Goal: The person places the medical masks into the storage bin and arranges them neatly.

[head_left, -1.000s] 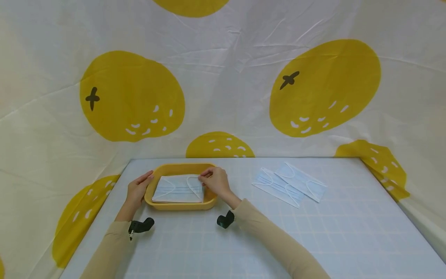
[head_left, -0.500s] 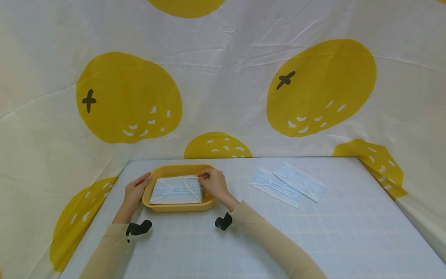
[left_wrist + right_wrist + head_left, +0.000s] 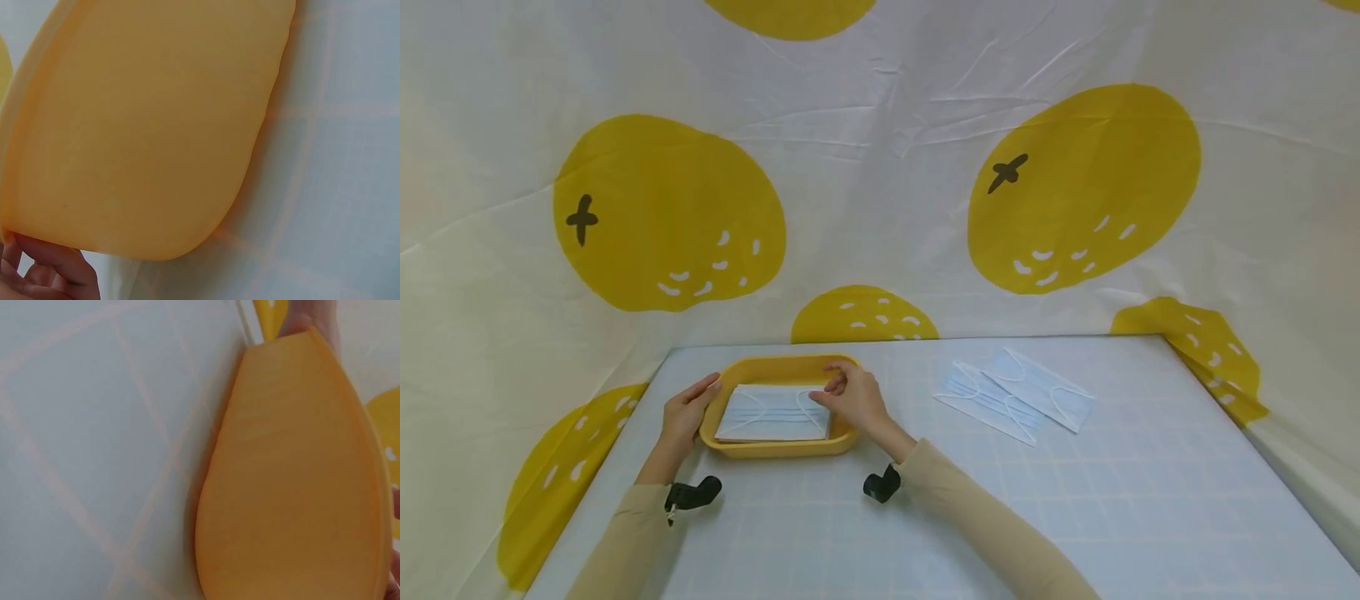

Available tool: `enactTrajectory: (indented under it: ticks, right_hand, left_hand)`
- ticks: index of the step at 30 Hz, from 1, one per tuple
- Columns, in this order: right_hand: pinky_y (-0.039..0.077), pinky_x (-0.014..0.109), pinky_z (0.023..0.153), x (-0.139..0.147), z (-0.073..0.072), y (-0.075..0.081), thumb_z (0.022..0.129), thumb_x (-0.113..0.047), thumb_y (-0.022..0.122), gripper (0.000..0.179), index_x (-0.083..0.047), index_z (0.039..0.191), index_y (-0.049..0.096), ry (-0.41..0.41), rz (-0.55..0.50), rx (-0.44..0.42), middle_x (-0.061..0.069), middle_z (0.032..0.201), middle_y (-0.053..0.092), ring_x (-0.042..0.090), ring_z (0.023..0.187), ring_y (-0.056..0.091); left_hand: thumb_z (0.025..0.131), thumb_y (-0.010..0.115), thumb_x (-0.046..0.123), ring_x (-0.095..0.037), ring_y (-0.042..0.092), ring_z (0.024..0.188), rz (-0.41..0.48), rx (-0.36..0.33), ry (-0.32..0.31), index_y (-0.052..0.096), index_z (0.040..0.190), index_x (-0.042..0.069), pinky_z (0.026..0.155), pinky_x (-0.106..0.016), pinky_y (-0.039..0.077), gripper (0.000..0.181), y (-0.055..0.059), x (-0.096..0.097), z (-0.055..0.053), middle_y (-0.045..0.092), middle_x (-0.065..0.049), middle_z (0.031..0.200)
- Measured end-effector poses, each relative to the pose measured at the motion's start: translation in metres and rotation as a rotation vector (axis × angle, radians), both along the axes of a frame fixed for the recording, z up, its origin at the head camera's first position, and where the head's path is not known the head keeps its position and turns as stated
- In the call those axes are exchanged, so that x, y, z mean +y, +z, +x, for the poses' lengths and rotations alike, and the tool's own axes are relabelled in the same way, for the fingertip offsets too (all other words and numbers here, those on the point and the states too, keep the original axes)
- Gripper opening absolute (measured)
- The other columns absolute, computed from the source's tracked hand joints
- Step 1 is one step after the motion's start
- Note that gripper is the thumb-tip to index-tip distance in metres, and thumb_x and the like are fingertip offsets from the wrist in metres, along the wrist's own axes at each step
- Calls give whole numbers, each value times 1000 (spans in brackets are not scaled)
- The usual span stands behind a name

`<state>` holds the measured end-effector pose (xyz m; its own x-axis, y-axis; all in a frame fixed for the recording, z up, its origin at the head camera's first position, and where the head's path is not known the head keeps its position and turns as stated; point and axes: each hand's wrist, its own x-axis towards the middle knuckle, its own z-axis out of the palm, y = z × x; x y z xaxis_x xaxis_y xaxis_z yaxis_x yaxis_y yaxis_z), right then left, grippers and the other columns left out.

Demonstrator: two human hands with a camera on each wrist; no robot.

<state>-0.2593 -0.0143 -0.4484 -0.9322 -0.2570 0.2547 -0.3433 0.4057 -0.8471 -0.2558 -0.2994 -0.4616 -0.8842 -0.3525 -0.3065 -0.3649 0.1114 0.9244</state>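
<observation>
A yellow plastic tray (image 3: 775,450) with rounded corners sits on the table at centre left in the head view. Inside it lies a stack of pale blue face masks (image 3: 767,425) with white ear loops. My left hand (image 3: 685,417) grips the tray's left end, fingers curled at the rim, as the left wrist view also shows. Over the right end is my right hand (image 3: 856,404), its thumb at the top mask's ear loop and its fingers spread apart above it. In the right wrist view the tray's side hides most of that hand.
Two more face masks (image 3: 1000,400) lie overlapping on the table, right of the tray. A pale blue checked cloth covers the table (image 3: 1000,508). Behind it hangs a white curtain (image 3: 880,200) with large yellow fruit prints. Each wrist carries a small black camera (image 3: 696,493).
My right fingers have parted from the mask's upper right corner, and the thumb has shifted left over the stack. The top mask now lies lower. My left hand keeps its hold on the tray.
</observation>
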Motion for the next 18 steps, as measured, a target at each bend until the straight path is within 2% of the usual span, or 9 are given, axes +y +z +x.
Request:
enactTrajectory:
  ticks: [3, 7, 11, 18]
  right_hand:
    - [53, 18, 72, 3, 4, 1, 79, -18, 79, 48, 0, 120, 60, 106, -36, -5, 15, 93, 69, 22, 81, 65]
    - [56, 33, 83, 8, 8, 0, 82, -12, 76, 45, 4, 120, 59, 203, -93, 24, 24, 102, 67, 35, 93, 64]
    - [52, 46, 91, 15, 13, -2, 82, -9, 76, 42, 2, 119, 61, 198, -124, 34, 23, 104, 66, 37, 98, 62]
    - [46, 52, 95, 28, 23, 2, 78, -9, 78, 40, -2, 115, 64, 121, -91, 32, 18, 107, 68, 37, 105, 57]
  left_hand:
    - [94, 58, 42, -15, 43, 134, -11, -5, 2, 45, 145, 18, 73, -6, 50, 58, 1, -1, 0, 37, -4, 154]
    - [94, 57, 42, -16, 43, 134, -24, 8, -5, 44, 145, 17, 75, -6, 50, 58, 1, -1, 0, 37, -5, 154]
    - [94, 57, 42, -18, 41, 136, -26, 10, -6, 44, 145, 16, 77, -6, 49, 58, 0, 1, 1, 37, -5, 154]
    - [94, 57, 45, -20, 37, 140, -18, -1, 1, 43, 145, 17, 76, -5, 48, 60, -2, 2, 2, 34, -4, 155]
